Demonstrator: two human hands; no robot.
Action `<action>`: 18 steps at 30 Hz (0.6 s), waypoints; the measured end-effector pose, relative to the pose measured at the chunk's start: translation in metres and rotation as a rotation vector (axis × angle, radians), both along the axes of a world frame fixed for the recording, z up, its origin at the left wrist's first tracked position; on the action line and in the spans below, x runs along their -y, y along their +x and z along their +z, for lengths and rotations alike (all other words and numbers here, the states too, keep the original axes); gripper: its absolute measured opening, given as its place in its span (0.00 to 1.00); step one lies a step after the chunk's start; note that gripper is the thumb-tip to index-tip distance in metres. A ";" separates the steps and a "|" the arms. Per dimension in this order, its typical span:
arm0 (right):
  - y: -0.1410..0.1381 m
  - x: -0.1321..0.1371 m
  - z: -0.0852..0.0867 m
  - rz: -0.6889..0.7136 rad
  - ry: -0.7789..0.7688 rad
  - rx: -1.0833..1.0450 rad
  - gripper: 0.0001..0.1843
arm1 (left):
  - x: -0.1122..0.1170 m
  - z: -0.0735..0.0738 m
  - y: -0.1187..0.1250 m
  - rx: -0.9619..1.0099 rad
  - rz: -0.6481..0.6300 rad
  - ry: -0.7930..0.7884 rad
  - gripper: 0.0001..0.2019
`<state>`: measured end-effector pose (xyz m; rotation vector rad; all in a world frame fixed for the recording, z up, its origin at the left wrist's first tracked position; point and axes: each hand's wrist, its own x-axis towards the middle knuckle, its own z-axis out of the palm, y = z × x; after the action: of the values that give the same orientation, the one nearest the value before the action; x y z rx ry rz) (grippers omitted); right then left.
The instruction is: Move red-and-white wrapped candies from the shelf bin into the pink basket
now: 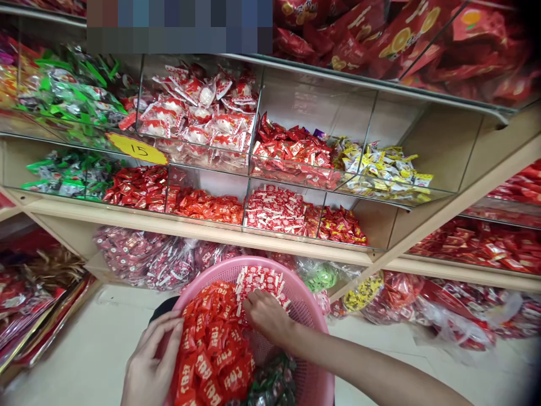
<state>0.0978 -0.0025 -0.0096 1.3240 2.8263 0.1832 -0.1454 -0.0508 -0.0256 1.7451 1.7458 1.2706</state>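
Observation:
A pink plastic basket (315,321) stands before me, filled with wrapped candies. Red candies with gold lettering (215,344) are heaped on its left side. Red-and-white wrapped candies (262,279) lie at the far side, and dark green wrapped ones (273,383) at the near right. My left hand (152,355) is at the basket's left rim, fingers bent over it beside the red candies. Inside the basket, my right hand (268,316) reaches down with curled fingers on the red-and-white candies; its fingertips are partly hidden.
Shelves with clear dividers (310,208) hold several kinds of candy ahead. A yellow tag (137,148) reads 15. Bags of candy (139,256) sit beneath the bottom shelf, and more bags (456,310) lie at right. Shiny red and gold packages (34,299) lie at left.

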 end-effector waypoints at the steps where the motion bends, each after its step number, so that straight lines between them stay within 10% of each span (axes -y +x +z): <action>1: 0.000 -0.001 0.000 -0.010 -0.006 0.000 0.06 | 0.000 0.000 0.000 0.000 -0.001 0.000 0.11; 9: -0.004 0.001 0.008 -0.046 -0.043 -0.047 0.05 | 0.000 -0.002 0.000 0.007 -0.005 0.012 0.10; 18: 0.037 -0.080 0.118 -0.320 0.071 -0.350 0.11 | -0.001 0.001 0.002 0.015 0.008 0.018 0.12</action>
<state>0.1351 0.0773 0.1079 1.9751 2.8311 0.0499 -0.1438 -0.0495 -0.0248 1.7358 1.7404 1.3037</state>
